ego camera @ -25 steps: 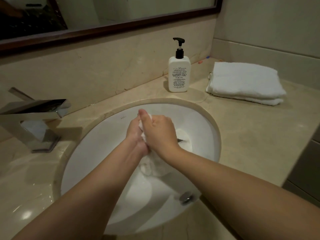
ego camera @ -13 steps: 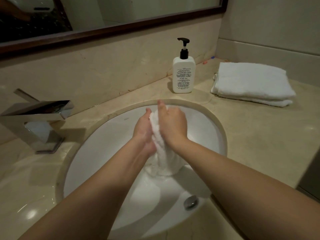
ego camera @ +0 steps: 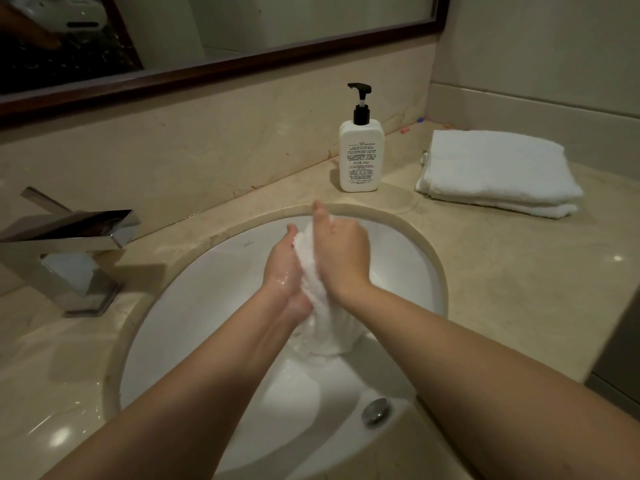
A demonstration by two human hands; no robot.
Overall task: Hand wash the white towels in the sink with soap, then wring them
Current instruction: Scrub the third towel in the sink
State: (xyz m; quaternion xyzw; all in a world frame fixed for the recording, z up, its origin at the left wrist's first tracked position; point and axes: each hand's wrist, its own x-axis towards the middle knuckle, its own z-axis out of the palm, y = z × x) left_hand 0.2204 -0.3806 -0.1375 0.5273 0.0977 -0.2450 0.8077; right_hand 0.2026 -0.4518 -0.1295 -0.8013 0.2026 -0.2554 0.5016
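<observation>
Hanging bunched over the white sink [ego camera: 214,306], the wet white towel [ego camera: 320,317] is pressed between two palms — the left hand [ego camera: 284,271] on one side, the right hand [ego camera: 341,252] on the other, fingers of both wrapped onto the cloth. Its lower end droops toward the basin floor, short of the metal drain plug [ego camera: 375,410]. On the beige counter [ego camera: 502,282] behind stands a white soap bottle [ego camera: 361,155] with a black pump; right of it lie folded white towels [ego camera: 495,173] — stacked, dry-looking. A chrome faucet [ego camera: 65,251] sits at left, below a dark-framed mirror [ego camera: 221,76].
</observation>
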